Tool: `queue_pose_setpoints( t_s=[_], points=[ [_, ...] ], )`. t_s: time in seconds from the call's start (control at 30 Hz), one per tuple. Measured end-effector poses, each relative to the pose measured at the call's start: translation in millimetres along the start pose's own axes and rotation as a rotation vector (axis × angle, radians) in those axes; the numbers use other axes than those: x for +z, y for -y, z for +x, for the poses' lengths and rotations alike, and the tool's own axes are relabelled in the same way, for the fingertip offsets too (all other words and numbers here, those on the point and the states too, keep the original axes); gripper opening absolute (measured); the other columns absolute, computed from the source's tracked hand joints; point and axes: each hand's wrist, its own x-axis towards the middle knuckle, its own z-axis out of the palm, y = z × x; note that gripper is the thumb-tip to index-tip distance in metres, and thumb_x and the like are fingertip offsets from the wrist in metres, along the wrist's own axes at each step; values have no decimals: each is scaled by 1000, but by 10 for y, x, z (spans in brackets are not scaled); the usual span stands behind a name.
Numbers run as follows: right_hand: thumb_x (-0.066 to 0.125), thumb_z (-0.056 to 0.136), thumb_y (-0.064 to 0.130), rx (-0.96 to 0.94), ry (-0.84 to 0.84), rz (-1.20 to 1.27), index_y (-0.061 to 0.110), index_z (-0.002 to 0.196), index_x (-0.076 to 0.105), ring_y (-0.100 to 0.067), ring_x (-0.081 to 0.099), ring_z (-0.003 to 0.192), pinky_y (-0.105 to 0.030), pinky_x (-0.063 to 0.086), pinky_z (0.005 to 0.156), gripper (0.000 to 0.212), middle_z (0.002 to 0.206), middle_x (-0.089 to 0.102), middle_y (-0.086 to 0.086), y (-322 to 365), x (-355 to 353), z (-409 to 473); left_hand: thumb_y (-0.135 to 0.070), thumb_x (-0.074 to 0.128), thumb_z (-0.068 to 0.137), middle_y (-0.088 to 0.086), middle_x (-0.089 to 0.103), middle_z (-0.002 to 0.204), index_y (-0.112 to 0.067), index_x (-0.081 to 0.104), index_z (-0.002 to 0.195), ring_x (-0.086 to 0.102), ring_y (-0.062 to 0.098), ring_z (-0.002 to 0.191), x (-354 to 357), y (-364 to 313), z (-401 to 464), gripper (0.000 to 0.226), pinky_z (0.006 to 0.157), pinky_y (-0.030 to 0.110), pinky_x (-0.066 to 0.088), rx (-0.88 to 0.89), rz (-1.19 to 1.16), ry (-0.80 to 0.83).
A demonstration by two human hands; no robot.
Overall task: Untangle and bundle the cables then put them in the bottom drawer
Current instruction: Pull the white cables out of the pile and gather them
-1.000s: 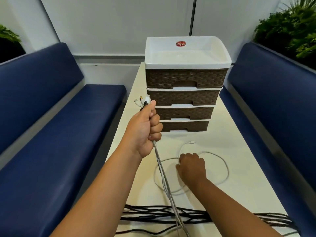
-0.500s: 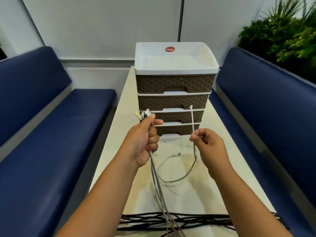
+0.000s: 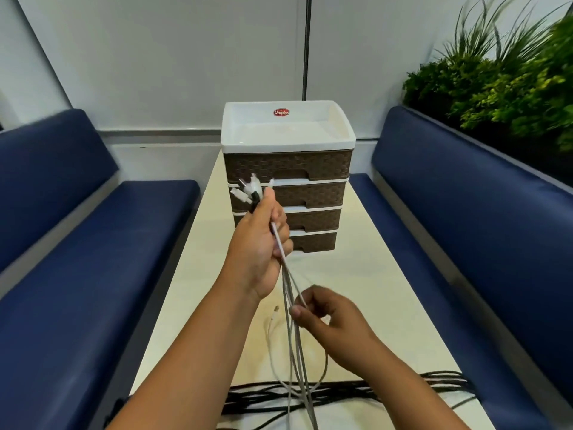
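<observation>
Benches: two, dark blue upholstered, one along each side of the table, backrests against the walls.

Table: long, cream-topped, running away from the viewer between the benches.

Plants: green foliage behind the backrest of the bench on the viewer's right.

Drawer unit: four brown woven-pattern drawers under a white tray top bearing a red oval label; stands upright at the far part of the table. All drawers appear closed. The bottom drawer sits at table level, partly hidden behind the left hand.

Black cables: several strands lying across the near end of the table, side to side, running to the right edge.

Left hand: raised in front of the drawer unit, fingers curled in a fist around a bundle of white cables just below their ends. The connectors, white with one dark, fan out above the fist.

White cables: hang down from the fist toward the near table edge, crossing over the black cables; one thinner strand loops loosely on the tabletop with its free plug lying near the right hand.

Right hand: lower and nearer the viewer, thumb and forefinger pinching one white strand below the left fist, the remaining fingers curled.
</observation>
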Motion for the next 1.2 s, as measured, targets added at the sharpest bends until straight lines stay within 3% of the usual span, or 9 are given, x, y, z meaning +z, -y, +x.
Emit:
queue_pose_setpoints(
  t_s=[0.1, 0.17, 0.3, 0.5, 0.67, 0.8, 1.0, 1.1, 1.2],
  points=[
    [61, 89, 51, 97, 125, -248, 30, 74, 59, 3, 56, 78, -15, 42, 72, 26, 76, 62, 20, -456, -62, -59, -37, 42, 102, -3, 35, 61, -19, 42, 63, 26, 7, 50, 26, -95, -84, 43, 46, 19, 22, 56, -128, 43],
    [58, 89, 56, 129, 191, -438, 36, 85, 62, 0, 56, 94, -23, 44, 86, 21, 93, 64, 18, -783, -132, -94, -36, 40, 102, -4, 33, 57, -19, 39, 62, 31, 7, 50, 27, -179, -143, 43, 45, 18, 28, 86, -193, 78],
    [53, 92, 44, 175, 182, -745, 34, 102, 65, -18, 55, 106, -34, 44, 89, 19, 112, 60, 9, -1207, -246, -108, -40, 38, 102, -8, 26, 50, -21, 36, 64, 28, 4, 43, 42, -319, -318, 43, 38, 14, 26, 76, -277, 147],
    [40, 100, 9, 238, -123, -449, 17, 118, 64, -20, 61, 107, -23, 41, 82, 31, 117, 65, -3, -1052, -509, -41, -41, 38, 102, -7, 24, 52, -20, 38, 64, 19, 4, 40, 146, -371, -602, 43, 36, 15, 16, 114, -217, 96],
    [39, 104, 19, 104, -240, -262, 25, 113, 63, -12, 62, 102, -21, 45, 82, 25, 107, 68, 7, -466, -820, -138, -41, 40, 101, -7, 24, 52, -20, 39, 63, 19, 5, 40, 236, -433, -841, 43, 34, 15, 17, 127, -244, 80],
    [46, 103, 21, 54, 103, -276, 20, 110, 67, -9, 67, 92, -30, 54, 90, 23, 99, 73, 8, 31, -1064, -422, -42, 40, 100, -8, 24, 52, -21, 39, 64, 19, 5, 40, 344, -464, -1022, 42, 35, 15, 16, 144, -239, 107],
    [53, 99, 14, 213, 624, -157, 14, 114, 70, -11, 70, 92, -22, 54, 80, 22, 100, 75, -3, 248, -1171, -1134, -40, 40, 101, -8, 22, 52, -21, 39, 64, 17, 4, 41, 561, -440, -1294, 41, 36, 15, 14, 161, -195, 118],
    [49, 100, 12, 297, 714, 26, 6, 116, 67, -23, 69, 93, -34, 53, 86, 25, 100, 73, -14, -58, -1102, -1420, -41, 39, 101, -8, 22, 52, -21, 40, 65, 16, 4, 43, 643, -440, -1436, 41, 37, 15, 13, 182, -187, 117],
    [54, 99, 13, 428, 640, 316, 4, 114, 67, -26, 66, 82, -34, 48, 75, 22, 88, 69, -15, -517, -931, -1720, -40, 38, 102, -8, 24, 51, -21, 41, 65, 17, 4, 42, 704, -462, -1562, 42, 37, 15, 13, 195, -194, 132]
  ],
)
